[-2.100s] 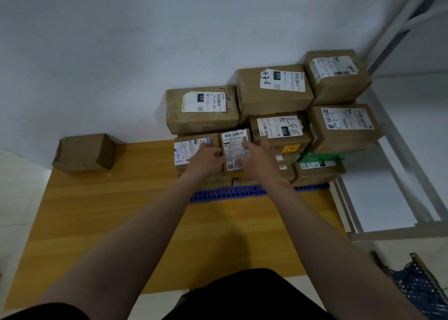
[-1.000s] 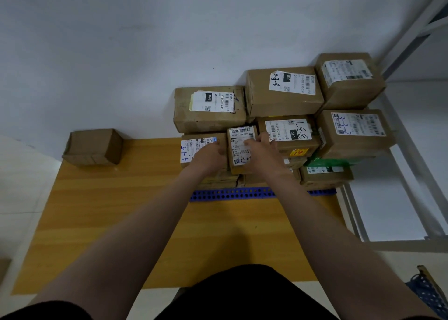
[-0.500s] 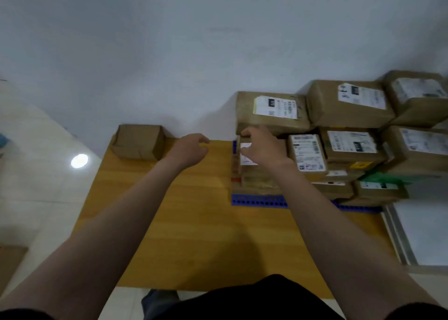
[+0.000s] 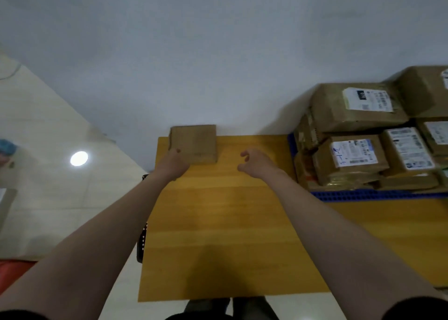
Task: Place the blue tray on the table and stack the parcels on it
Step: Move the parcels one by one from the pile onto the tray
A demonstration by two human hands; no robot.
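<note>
Your left hand (image 4: 172,165) is at the near left corner of a plain cardboard box (image 4: 194,143), which lies flat at the far left corner of the wooden table (image 4: 218,222), against the white wall (image 4: 218,52). The hand touches the box's edge, but the frame is blurred there and I cannot tell whether your fingers curl round its side or only rest against it.

Your right hand (image 4: 257,162) hovers over the bare tabletop just right of that box, apart from it. Its fingers are spread and loosely bent, and it holds nothing.

The blue tray (image 4: 363,195) sits on the right part of the table, with its perforated front rim facing you. The parcels (image 4: 349,160) are stacked on it in several layers, brown boxes with white shipping labels facing up. A larger parcel (image 4: 339,108) lies across the top of the pile by the wall. The stack runs out of view to the right. Pale floor tiles (image 4: 48,186) show to the left of the table.
</note>
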